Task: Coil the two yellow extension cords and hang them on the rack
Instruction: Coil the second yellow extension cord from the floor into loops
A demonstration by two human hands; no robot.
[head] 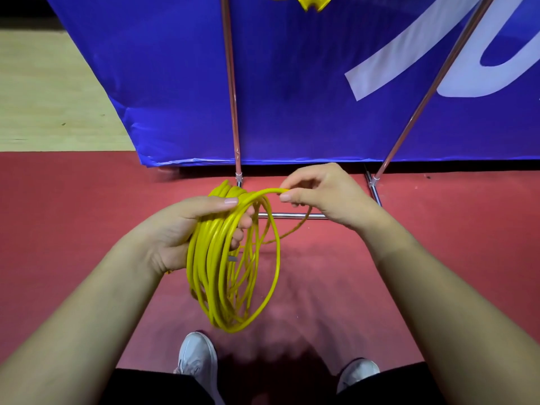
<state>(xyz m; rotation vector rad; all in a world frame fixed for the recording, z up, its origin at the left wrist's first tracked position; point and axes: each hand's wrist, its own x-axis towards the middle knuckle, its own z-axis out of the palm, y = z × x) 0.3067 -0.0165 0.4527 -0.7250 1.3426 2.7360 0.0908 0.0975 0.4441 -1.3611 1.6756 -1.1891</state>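
The person's left hand grips the top of a coil of glossy yellow extension cord, thumb lying across the bundled strands and fingers curled beneath them. The coil hangs from this hand in many loose loops above the floor, between the person's two forearms. A small grey band shows among the strands just below the left fingers.

The right hand, just right of the coil's top, pinches a single strand between thumb and forefinger, with the other fingers curled. That strand arches from the coil up to the pinch. A further length of cord drops from beneath the right hand and curves back toward the coil.

Directly behind the coil stands a rack of shiny metal tubes. One pole rises straight up, another slants away to the right, and a low bar runs along the floor. Behind the rack hangs a bright blue fabric banner with large white lettering. Far above the coil, at the top edge of the view, a chunky yellow plastic block shows with a curve of yellow cord beside it, both cut off by the edge.

Under the coil lies a dull red floor. Pale wooden flooring begins well to the coil's upper left. Below the coil are the person's two white shoes and black trouser legs.
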